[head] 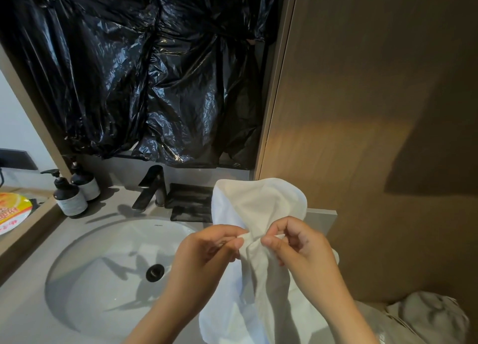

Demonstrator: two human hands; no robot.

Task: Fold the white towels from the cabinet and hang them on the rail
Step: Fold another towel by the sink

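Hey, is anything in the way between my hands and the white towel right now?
Nothing visible. The left hand and right hand both pinch the white towel at its edge, held up beside the sink.

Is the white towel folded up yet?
Not yet. The white towel hangs loose and crumpled while the left hand and right hand pinch its edge.
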